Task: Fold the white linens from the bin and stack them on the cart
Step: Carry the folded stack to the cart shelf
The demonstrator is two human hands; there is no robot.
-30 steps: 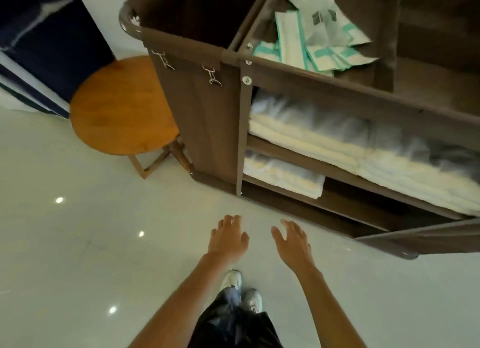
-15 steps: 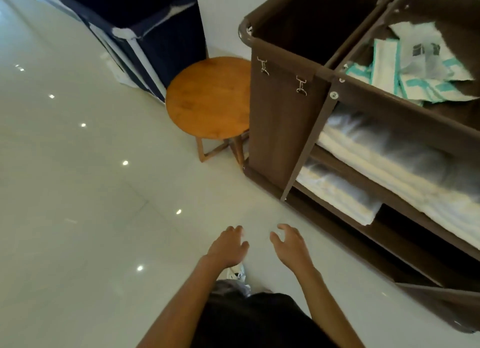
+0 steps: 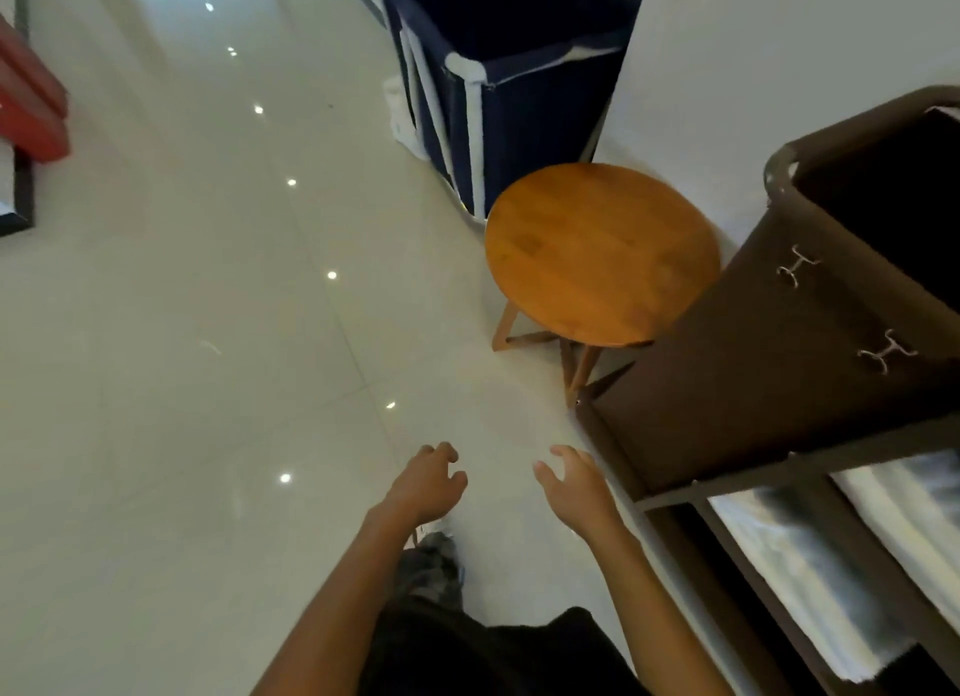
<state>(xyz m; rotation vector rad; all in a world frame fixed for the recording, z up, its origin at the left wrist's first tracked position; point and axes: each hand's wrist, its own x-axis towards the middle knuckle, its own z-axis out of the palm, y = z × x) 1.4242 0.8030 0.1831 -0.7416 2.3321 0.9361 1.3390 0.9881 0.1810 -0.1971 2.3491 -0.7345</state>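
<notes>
Right now both hands are out in front of the person, low over the pale tiled floor, and neither has hold of anything. The left hand has its fingers loosely curled in a slack, empty grip. The right hand is much the same, fingers half spread and holding nothing.

Some white linens already lie on a shelf of the brown cart at the person's right, though they show only as a blur. The dark blue bin stands farther off by the wall, with a round wooden table between it and the end of the cart, just beside the cart. The bin's inside is dark, so I cannot tell how much linen is left in it.

To my eye this is the fetching step, between one piece and the next. The next move calls for passing the table, reaching over the bin's rim and taking hold of one linen before any folding.
</notes>
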